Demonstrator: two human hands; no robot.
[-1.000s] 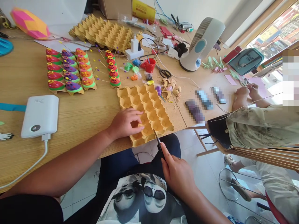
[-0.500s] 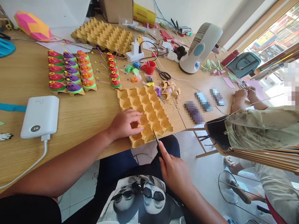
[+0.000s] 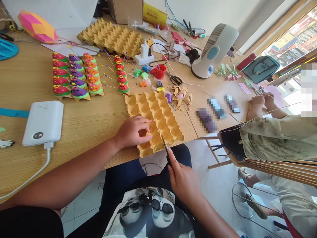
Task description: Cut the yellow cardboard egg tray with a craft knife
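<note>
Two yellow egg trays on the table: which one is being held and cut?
The near egg tray at the table's front edge: the left hand presses on it and the right hand brings scissors to its edge. The far egg tray lies untouched by the cardboard box.

Yellow egg tray (image 3: 155,114) laid flat, cups up, at table's 6 o'clock edge, near corner overhanging. Dark scissors (image 3: 166,152) set into that edge, blades toward 11 o'clock.

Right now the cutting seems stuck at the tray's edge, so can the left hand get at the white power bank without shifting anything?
Probably yes. The left hand rests on the egg tray, and only bare table lies between it and the white power bank.
</note>
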